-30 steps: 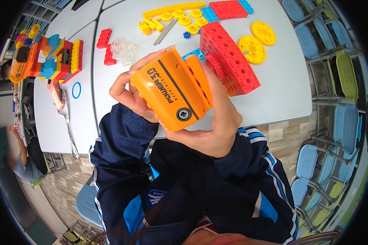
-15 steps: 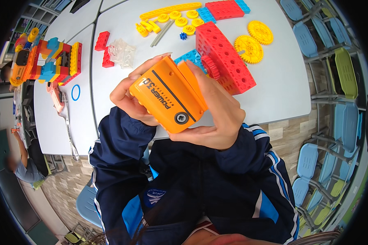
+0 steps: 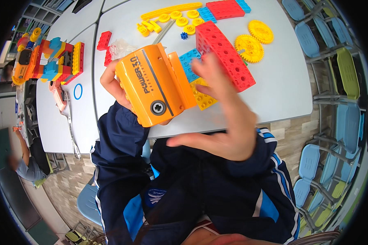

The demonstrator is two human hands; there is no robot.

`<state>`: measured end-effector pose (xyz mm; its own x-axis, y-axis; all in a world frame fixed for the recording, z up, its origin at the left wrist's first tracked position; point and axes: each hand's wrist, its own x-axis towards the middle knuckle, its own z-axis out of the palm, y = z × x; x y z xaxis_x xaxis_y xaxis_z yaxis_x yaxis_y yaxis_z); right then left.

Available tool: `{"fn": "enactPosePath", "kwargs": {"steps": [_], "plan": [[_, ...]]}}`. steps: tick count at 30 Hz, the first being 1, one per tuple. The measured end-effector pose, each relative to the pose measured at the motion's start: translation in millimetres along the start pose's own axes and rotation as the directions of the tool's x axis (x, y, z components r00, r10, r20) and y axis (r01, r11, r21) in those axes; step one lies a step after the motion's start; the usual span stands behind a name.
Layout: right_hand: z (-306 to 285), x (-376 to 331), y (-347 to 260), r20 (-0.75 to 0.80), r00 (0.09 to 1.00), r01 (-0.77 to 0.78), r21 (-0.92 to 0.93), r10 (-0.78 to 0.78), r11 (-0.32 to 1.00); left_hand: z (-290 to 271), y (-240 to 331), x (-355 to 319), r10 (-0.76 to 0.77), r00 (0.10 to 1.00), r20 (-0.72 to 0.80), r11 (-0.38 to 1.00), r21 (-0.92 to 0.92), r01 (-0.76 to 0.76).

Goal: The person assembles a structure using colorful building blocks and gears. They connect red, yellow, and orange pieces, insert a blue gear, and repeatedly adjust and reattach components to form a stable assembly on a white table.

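Note:
My left hand [image 3: 113, 83] grips an orange motor block [image 3: 143, 92] from its left side, above the table's front edge. The block is tilted, with a dark stripe and a round grey axle socket facing up; the fingers under it are mostly hidden. To its right my right hand [image 3: 234, 132] is apart from the block, thumb and fingers spread, the fingertips blurred. Beyond that hand stands a long red holed brick [image 3: 227, 59], joined by a grey axle to a yellow gear [image 3: 248, 49]. Blue [image 3: 188, 64] and yellow [image 3: 203, 98] studded bricks lie beside it.
Yellow pulley wheels [image 3: 182, 21], grey rods [image 3: 164, 32], a small blue gear [image 3: 184, 36] and clear pieces [image 3: 122, 50] lie behind. A built brick model [image 3: 55, 61], a blue ring [image 3: 78, 91] and a pink device with a strap [image 3: 58, 96] sit left. Chairs [image 3: 308, 161] line the right.
My right hand has let go of the motor block and moved right, its fingers opening. The block, in my left hand, has shifted left and turned slightly.

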<state>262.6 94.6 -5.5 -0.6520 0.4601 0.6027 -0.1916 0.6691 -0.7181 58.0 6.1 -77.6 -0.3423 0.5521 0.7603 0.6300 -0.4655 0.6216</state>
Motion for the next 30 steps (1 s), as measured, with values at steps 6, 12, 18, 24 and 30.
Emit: {"fn": "enactPosePath", "kwargs": {"steps": [6,12,18,24,30], "plan": [[-60,-3,30,-0.42,0.906,-0.035,0.023,0.042,0.999,4,14,16,-0.083,0.948,0.308,0.99,0.133,0.043],[-94,39,109,0.03,0.986,-0.159,-0.12,0.163,0.98,15,7,22,-0.173,0.934,0.312,0.936,0.348,0.057],[-90,56,138,0.441,0.878,-0.178,-0.057,0.185,0.982,18,6,22,-0.18,0.921,0.345,0.942,0.33,0.061],[-88,45,150,0.471,0.855,-0.273,0.05,0.219,0.961,20,6,25,-0.186,0.913,0.363,0.946,0.318,0.066],[-95,43,148,0.506,0.85,-0.192,0.04,0.146,0.98,19,12,27,-0.267,0.88,0.392,0.927,0.355,0.123]]}}
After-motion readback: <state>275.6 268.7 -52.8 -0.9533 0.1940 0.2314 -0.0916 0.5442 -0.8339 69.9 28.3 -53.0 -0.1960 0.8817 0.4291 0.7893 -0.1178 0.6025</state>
